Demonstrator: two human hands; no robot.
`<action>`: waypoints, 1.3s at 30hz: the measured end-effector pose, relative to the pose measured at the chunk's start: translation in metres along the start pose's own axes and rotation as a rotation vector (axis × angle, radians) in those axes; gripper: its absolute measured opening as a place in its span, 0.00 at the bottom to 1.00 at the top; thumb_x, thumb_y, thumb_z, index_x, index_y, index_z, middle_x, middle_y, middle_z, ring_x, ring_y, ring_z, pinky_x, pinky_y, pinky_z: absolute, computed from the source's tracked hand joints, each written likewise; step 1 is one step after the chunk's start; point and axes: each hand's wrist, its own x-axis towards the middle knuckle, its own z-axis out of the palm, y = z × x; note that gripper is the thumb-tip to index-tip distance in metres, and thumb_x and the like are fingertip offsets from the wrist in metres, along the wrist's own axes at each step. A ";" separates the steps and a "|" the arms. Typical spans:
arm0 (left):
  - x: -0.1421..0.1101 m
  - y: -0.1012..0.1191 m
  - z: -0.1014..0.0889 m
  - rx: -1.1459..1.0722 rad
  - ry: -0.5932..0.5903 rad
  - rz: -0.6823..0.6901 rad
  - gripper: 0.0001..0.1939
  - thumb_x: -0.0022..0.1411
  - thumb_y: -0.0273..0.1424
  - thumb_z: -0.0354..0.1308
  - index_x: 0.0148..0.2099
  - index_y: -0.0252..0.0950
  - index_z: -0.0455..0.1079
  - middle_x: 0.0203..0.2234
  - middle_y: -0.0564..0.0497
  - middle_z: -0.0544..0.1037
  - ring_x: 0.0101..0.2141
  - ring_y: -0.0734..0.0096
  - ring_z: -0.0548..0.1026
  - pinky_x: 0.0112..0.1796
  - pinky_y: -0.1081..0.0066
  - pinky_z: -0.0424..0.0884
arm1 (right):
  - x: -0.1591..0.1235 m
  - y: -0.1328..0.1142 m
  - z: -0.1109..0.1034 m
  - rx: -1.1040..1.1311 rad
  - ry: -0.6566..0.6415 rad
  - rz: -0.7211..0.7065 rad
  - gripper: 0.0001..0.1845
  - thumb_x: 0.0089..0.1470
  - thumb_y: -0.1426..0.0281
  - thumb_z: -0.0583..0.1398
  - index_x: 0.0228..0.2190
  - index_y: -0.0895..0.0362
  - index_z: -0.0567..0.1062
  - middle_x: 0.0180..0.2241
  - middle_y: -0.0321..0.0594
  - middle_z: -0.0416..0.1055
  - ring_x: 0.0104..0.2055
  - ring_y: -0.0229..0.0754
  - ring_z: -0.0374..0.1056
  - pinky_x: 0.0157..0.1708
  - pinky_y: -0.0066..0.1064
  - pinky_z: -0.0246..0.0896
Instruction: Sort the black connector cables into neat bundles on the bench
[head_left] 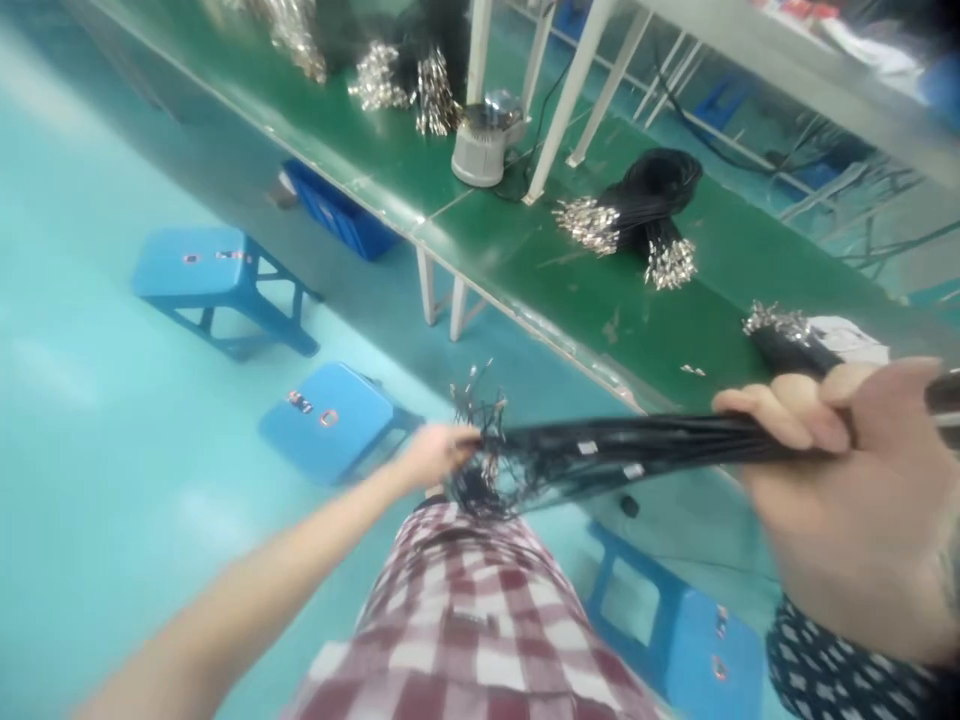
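Observation:
A long bundle of black wires [622, 455] with metal terminals at its ends stretches across the lower middle of the head view. My right hand [847, 480] is wrapped round the bundle near the right edge, fingers closed on it. My left hand [433, 455] reaches out at arm's length and pinches the far end, where loose wire tips with terminals fan out. A red and white checked garment [480, 620] lies below the bundle.
A long green workbench [525, 250] runs diagonally, carrying more black wire bundles [645, 205] with shiny terminals and a grey round device [484, 140]. Three blue plastic stools [202, 270] [330, 415] [697, 650] stand on the teal floor. White frame posts rise from the bench.

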 end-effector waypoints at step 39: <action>-0.004 0.128 -0.102 0.101 0.417 0.153 0.06 0.58 0.32 0.60 0.33 0.35 0.72 0.24 0.55 0.73 0.26 0.73 0.69 0.29 0.73 0.64 | 0.042 -0.055 0.069 0.242 -0.356 -0.193 0.25 0.54 0.61 0.65 0.17 0.55 0.58 0.15 0.26 0.48 0.18 0.30 0.48 0.25 0.29 0.59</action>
